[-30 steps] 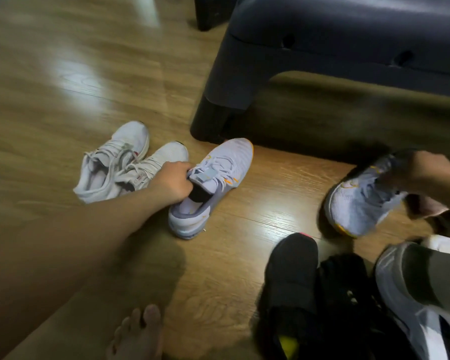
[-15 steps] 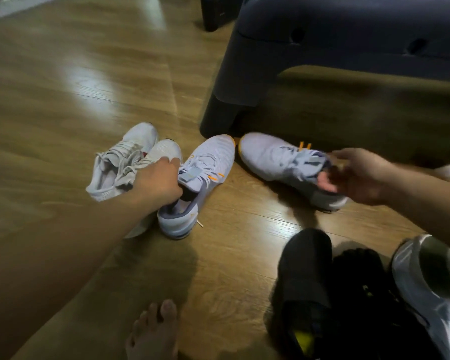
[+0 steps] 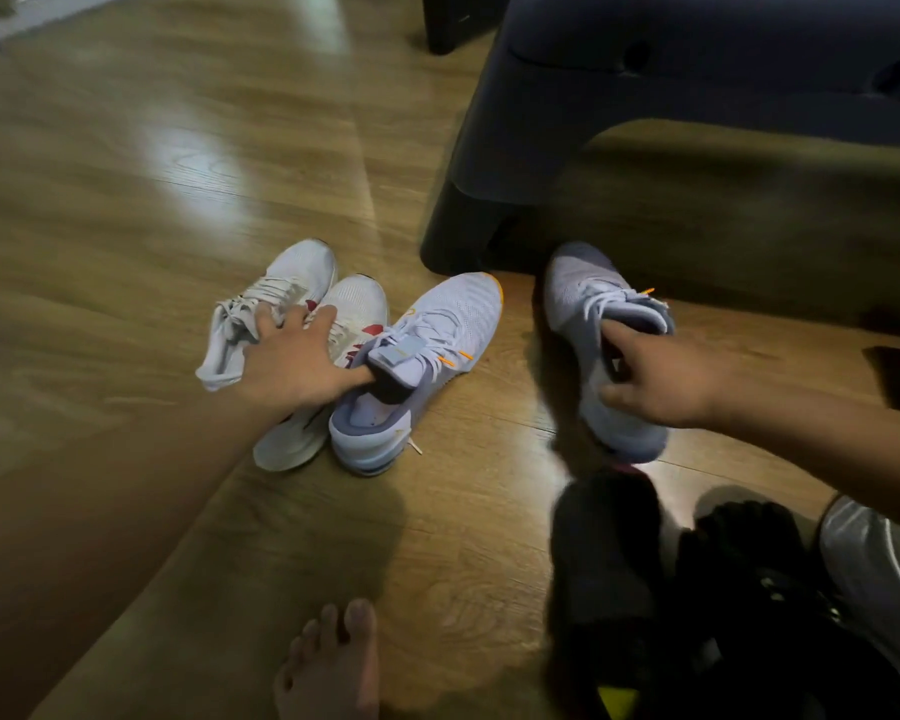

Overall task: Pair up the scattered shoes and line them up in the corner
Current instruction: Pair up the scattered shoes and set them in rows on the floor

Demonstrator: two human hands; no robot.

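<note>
Right now you're pairing the lavender sneakers: your left hand lies spread open across the white pair, thumb at the collar of the first lavender shoe on the floor. Your right hand pinches its mate, set apart. Next, I'd slide the mate alongside, toes level.
</note>
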